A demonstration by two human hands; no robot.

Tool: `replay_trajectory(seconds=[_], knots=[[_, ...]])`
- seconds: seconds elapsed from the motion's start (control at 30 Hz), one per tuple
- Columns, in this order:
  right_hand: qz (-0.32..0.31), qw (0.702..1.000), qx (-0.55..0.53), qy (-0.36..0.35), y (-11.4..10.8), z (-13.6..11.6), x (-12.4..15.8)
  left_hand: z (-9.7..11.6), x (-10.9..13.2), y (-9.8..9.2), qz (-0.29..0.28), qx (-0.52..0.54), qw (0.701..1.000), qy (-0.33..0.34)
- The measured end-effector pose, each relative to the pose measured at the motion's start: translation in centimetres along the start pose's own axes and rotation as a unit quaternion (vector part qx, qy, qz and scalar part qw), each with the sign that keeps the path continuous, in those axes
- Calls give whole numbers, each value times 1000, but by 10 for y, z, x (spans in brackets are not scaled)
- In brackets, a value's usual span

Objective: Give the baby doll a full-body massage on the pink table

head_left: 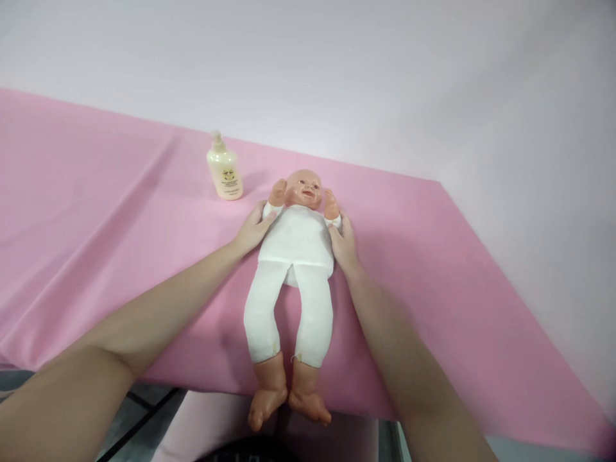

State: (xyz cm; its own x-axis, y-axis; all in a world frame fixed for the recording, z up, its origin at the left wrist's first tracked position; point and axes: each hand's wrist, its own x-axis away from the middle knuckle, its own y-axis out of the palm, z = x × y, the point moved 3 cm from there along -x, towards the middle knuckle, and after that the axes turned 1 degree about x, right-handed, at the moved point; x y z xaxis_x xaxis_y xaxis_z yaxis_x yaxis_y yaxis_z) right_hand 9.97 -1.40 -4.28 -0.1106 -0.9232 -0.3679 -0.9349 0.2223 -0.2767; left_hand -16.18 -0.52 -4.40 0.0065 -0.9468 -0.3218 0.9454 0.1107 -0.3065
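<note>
Baby doll lies face up on the pink cloth, head toward the far wall, feet past the near edge. Left hand rests flat, fingers extended, against the doll's left side at the upper arm. Right hand does likewise on the right side. Cream pump bottle stands upright far left of the doll, apart from it; contents not visible.

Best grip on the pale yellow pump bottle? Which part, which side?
Take the pale yellow plastic pump bottle around its wide body, below the narrow pump head, coming from its near side. It stands upright on the pink cloth, apart from the baby doll in white clothes, so the left hand, the nearer one, likely has free approach.
</note>
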Motion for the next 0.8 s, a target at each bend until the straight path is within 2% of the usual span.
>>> replay_trajectory(seconds=[0.8], knots=[[-5,1000,-5,-1,0,-5,0,2,0,0,-1,7,1000,-5]])
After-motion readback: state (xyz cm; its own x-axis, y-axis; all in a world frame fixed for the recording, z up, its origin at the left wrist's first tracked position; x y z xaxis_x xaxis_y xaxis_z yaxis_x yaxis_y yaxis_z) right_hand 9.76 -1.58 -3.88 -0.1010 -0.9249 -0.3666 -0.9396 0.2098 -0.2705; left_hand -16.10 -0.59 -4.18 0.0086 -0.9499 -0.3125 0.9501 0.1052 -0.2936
